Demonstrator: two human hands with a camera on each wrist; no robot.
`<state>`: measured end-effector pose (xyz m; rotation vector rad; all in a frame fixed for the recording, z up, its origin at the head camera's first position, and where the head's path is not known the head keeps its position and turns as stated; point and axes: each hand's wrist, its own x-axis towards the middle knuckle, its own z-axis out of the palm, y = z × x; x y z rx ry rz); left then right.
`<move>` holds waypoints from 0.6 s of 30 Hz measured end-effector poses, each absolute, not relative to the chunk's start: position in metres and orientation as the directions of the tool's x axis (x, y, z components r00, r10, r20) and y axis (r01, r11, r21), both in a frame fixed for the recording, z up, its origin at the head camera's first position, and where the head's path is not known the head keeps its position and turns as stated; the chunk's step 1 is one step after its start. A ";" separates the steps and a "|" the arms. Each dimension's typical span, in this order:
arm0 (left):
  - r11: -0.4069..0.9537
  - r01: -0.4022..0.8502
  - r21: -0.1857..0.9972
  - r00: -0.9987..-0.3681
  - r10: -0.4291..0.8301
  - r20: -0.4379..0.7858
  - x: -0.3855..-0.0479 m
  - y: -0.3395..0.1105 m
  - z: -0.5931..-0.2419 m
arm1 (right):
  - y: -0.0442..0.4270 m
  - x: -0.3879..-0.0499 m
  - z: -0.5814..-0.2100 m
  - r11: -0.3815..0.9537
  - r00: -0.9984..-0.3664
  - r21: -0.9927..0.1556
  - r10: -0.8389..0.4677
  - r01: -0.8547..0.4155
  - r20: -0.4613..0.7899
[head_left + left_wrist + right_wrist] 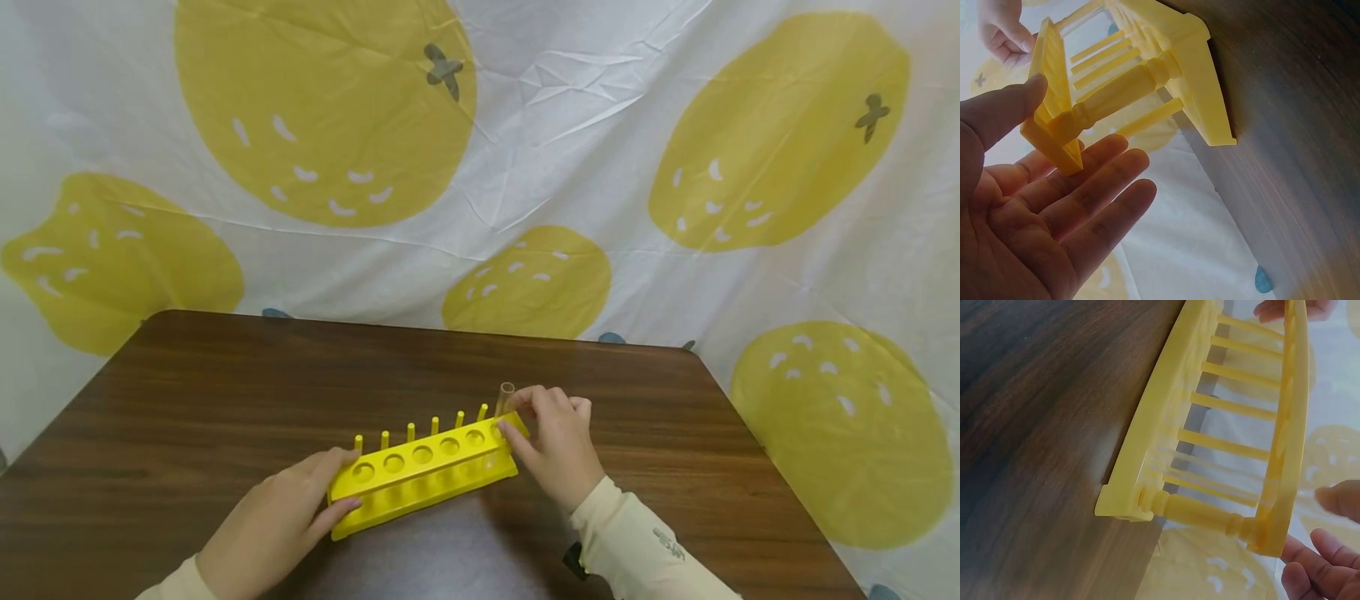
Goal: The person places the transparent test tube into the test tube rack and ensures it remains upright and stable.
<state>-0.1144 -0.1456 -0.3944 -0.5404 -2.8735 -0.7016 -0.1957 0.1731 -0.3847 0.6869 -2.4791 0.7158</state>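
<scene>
A yellow test tube rack (405,490) stands slantwise on the table, with round holes along its top and a row of pegs behind. My left hand (281,517) grips its left end, the thumb in front and the fingers behind; in the left wrist view, the thumb (1025,97) lies against the top plate. A clear test tube (506,398) stands in the rightmost hole, its mouth above the rack. Around that tube at the rack's right end is my right hand (557,437). The right wrist view shows a gap between the thumb (1339,499) and fingers.
The dark wooden table (225,392) extends around the rack. A white curtain with yellow fruit prints (337,108) hangs behind its far edge. A small black object (574,560) shows beside the right sleeve.
</scene>
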 end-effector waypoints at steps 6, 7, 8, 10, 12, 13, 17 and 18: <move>0.827 0.381 0.413 -0.923 0.317 0.217 -0.113 -0.148 -0.394 | 0.184 -0.196 -0.382 0.728 -0.808 -0.419 -0.314 -0.542 0.499; 0.826 0.384 0.412 -0.922 0.319 0.220 -0.113 -0.149 -0.393 | 0.187 -0.195 -0.381 0.732 -0.816 -0.424 -0.313 -0.534 0.487; 0.825 0.389 0.409 -0.919 0.322 0.225 -0.112 -0.149 -0.393 | 0.190 -0.195 -0.380 0.738 -0.823 -0.425 -0.311 -0.524 0.475; 0.824 0.394 0.407 -0.918 0.329 0.223 -0.112 -0.150 -0.393 | 0.197 -0.195 -0.379 0.752 -0.838 -0.426 -0.305 -0.503 0.452; 0.823 0.400 0.403 -0.915 0.333 0.228 -0.111 -0.151 -0.393 | 0.204 -0.195 -0.379 0.765 -0.850 -0.424 -0.297 -0.484 0.435; 0.825 0.401 0.399 -0.915 0.334 0.229 -0.110 -0.151 -0.392 | 0.208 -0.195 -0.379 0.772 -0.856 -0.423 -0.293 -0.475 0.426; 0.820 0.421 0.388 -0.903 0.339 0.264 -0.108 -0.155 -0.392 | 0.222 -0.195 -0.380 0.802 -0.874 -0.400 -0.289 -0.444 0.390; 0.819 0.426 0.385 -0.900 0.339 0.274 -0.107 -0.156 -0.391 | 0.225 -0.195 -0.380 0.811 -0.879 -0.390 -0.290 -0.436 0.378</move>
